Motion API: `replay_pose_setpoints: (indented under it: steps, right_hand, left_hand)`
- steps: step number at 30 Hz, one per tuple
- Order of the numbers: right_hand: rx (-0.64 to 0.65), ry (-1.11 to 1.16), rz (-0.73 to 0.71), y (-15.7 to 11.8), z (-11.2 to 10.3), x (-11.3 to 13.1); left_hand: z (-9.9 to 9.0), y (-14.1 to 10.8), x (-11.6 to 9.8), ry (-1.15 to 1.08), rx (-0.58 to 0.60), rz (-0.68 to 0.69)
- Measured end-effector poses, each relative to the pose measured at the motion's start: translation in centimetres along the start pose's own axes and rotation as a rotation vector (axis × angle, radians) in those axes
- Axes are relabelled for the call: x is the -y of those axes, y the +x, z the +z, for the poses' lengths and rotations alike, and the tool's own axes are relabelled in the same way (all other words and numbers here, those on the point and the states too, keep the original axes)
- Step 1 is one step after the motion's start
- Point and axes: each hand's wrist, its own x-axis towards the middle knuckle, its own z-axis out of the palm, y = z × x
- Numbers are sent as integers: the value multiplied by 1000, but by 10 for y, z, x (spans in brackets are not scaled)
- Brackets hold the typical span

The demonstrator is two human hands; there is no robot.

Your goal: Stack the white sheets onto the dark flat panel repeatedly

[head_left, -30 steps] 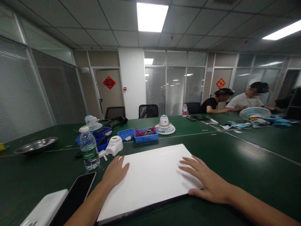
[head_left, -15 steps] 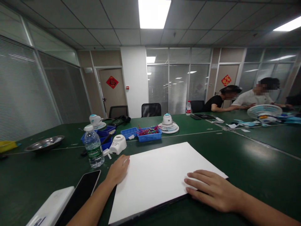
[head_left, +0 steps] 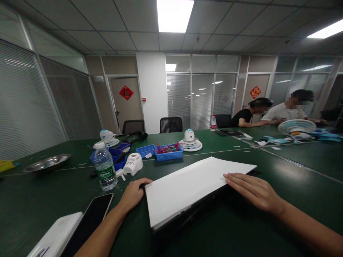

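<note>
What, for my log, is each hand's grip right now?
Left hand: touching white sheet at far left corner, grip unclear.
Right hand: fingers straight, touching sheet's near edge; thumb hidden, grip unclear.

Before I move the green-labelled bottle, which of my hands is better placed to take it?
Probably your left hand: it touches the white sheet near the bottle; your right hand is farther off, on the sheet's other side.

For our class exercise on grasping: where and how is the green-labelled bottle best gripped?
Probably around the green label, coming from the near right with the left hand: the bottle stands upright, its round side is unobstructed there, while blue trays stand behind.
</note>
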Motion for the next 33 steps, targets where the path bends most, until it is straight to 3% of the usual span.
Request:
replay_pose_setpoints:
  steps: [5,10,17,24,30,33]
  right_hand:
    - [-22,-48,94,-7,-2,-9]
    - [-40,-20,123,-10,-1,-11]
    - [-43,218,155,-13,10,-6]
    - [-158,174,190,-9,19,10]
    - [-156,147,211,1,9,11]
    - [-107,94,226,15,-6,5]
  left_hand:
    - [3,-9,-9,94,95,176]
    - [3,-11,-15,142,183,133]
    - [1,-9,-22,58,138,182]
    - [0,-11,-24,44,130,192]
    - [6,-6,-16,111,141,141]
    - [10,-3,-8,134,75,117]
